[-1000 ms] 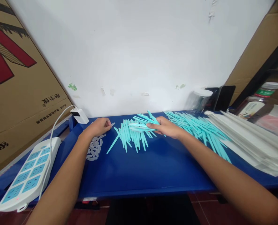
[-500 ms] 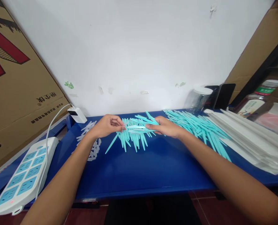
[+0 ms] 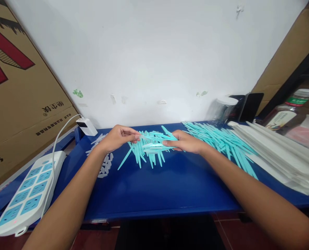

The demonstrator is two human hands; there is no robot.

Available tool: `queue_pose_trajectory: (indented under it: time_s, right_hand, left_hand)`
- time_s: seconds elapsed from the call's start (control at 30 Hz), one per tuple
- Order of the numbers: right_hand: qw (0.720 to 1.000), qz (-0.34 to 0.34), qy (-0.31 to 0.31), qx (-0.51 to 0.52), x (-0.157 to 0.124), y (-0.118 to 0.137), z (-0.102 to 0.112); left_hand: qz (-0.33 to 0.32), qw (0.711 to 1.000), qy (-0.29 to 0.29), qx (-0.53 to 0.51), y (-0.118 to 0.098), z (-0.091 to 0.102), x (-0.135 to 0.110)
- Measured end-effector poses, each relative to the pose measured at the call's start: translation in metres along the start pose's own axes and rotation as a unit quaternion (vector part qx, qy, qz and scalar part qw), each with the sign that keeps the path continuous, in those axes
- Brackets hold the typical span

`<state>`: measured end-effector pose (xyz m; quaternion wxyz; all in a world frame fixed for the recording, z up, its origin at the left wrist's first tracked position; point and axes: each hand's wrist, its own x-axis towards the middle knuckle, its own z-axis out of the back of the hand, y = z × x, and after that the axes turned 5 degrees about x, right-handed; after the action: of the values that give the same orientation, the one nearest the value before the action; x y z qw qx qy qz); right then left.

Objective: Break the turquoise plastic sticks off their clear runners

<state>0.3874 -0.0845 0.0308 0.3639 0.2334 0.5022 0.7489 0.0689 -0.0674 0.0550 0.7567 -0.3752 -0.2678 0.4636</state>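
My right hand grips a bundle of turquoise plastic sticks held level above the blue table. My left hand is pinched at the left tip of one of those sticks, with a small clear cap apparently between its fingers. Under both hands lies a loose pile of turquoise sticks. A scatter of clear plastic caps lies just left of my left wrist.
A larger heap of turquoise sticks and a stack of clear sleeves fill the right side. A white power strip and charger sit at left, by a cardboard box. A jar, phone and bottle stand at back right.
My left hand left the cap pile and moved right to the tip of a stick in the bundle. My right hand has stayed put, holding the bundle.
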Motion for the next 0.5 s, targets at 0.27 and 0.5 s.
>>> queue_pose_trajectory:
  time_s: [0.27, 0.5]
  right_hand:
    - [0.999, 0.024, 0.028, 0.022, 0.001, 0.000, -0.005]
    - [0.999, 0.018, -0.001, 0.035, 0.001, -0.001, -0.007]
  left_hand:
    - [-0.006, 0.999, 0.027, -0.038, -0.004, -0.019, -0.001]
    - [-0.044, 0.999, -0.029, 0.011, -0.014, -0.029, 0.004]
